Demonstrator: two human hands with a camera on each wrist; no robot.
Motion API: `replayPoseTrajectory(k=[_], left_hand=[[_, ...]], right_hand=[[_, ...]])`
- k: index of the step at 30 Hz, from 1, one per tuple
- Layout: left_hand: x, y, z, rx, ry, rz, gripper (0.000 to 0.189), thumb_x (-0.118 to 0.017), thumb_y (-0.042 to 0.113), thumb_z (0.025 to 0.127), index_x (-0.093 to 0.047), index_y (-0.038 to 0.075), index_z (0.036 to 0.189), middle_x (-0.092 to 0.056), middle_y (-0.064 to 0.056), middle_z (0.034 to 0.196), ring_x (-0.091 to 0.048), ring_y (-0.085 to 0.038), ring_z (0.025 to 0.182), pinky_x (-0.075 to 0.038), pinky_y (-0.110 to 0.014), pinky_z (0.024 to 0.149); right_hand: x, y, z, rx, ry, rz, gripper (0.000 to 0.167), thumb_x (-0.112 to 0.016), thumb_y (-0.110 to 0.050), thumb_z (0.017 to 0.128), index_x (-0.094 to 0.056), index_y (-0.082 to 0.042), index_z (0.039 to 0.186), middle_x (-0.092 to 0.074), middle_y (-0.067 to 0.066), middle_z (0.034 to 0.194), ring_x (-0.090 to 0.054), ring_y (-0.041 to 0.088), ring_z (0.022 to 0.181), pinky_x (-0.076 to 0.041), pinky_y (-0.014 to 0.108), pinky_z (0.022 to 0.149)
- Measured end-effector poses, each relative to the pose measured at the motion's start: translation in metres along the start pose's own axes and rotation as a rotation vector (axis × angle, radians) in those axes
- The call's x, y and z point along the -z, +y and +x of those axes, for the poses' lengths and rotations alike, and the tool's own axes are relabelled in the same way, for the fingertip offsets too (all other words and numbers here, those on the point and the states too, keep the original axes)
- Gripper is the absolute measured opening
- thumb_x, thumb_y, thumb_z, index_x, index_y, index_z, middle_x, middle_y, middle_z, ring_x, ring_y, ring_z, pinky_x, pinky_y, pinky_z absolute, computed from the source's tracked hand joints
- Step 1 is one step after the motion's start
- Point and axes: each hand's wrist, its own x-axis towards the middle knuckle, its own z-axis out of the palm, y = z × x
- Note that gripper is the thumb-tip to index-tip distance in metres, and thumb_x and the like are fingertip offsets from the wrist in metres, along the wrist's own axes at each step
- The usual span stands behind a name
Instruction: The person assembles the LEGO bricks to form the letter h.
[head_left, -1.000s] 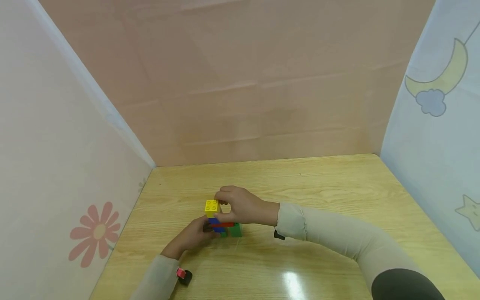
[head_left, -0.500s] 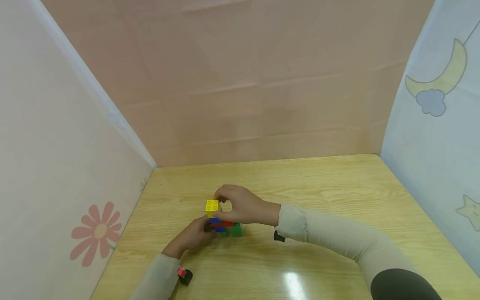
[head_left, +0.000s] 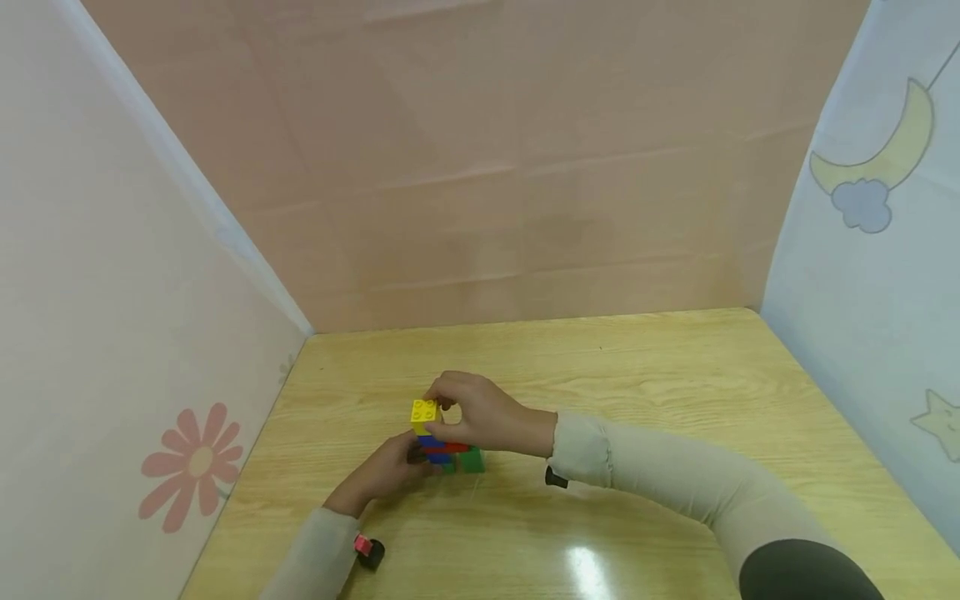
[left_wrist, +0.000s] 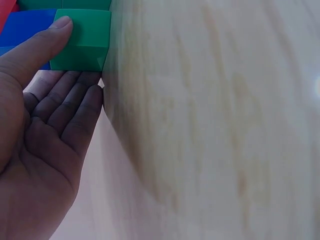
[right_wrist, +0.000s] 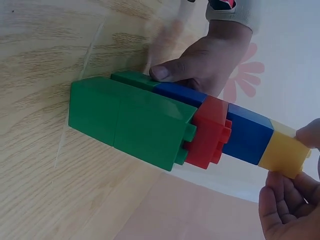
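Toy building blocks stand joined in a tower on the wooden table. At the top, a yellow block sits on a blue block, which rests on a red block. The red block bridges a green column and a second column with a blue block above a green one. My right hand pinches the yellow block between thumb and fingers. Low on the tower, my left hand grips the second column, its thumb lying across the green block and its fingers behind.
The wooden table runs back to a plain tan wall. On the left stands a white panel with a pink flower; on the right, another with a moon. Small black pieces sit at both sleeve cuffs.
Almost nothing differs: my right hand has shifted very slightly at the yellow block. My left hand and the tower stay in place.
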Motion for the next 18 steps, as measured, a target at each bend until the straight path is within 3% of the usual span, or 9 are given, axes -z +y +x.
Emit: replayPoseTrajectory(k=[7, 13, 18], left_hand=[[0.002, -0.003, -0.003, 0.002, 0.016, 0.020, 0.048, -0.068, 0.031, 0.093, -0.050, 0.020, 0.135, -0.061, 0.005, 0.126, -0.059, -0.016, 0.116, -0.049, -0.032, 0.097], [-0.002, 0.000, -0.003, 0.014, 0.028, 0.010, 0.052, -0.068, 0.028, 0.093, -0.048, 0.019, 0.139, -0.059, 0.002, 0.130, -0.057, -0.019, 0.120, -0.048, -0.036, 0.099], [-0.004, 0.006, -0.002, 0.041, 0.027, 0.040, 0.052, -0.069, 0.027, 0.093, -0.048, 0.023, 0.140, -0.058, 0.004, 0.132, -0.055, -0.019, 0.123, -0.046, -0.040, 0.102]], right_hand=[[-0.001, 0.000, 0.005, 0.023, 0.003, 0.007, 0.028, -0.072, -0.030, 0.089, -0.063, -0.010, 0.106, -0.060, -0.005, 0.096, -0.060, 0.011, 0.083, -0.049, 0.012, 0.073], [-0.003, 0.004, -0.003, -0.082, 0.005, 0.128, 0.031, -0.073, -0.034, 0.088, -0.064, -0.015, 0.110, -0.062, -0.009, 0.100, -0.061, 0.013, 0.088, -0.053, 0.022, 0.080], [-0.007, 0.014, -0.014, -0.144, -0.009, 0.227, 0.048, -0.070, -0.044, 0.089, -0.059, -0.016, 0.125, -0.061, -0.009, 0.113, -0.060, 0.012, 0.100, -0.053, 0.036, 0.091]])
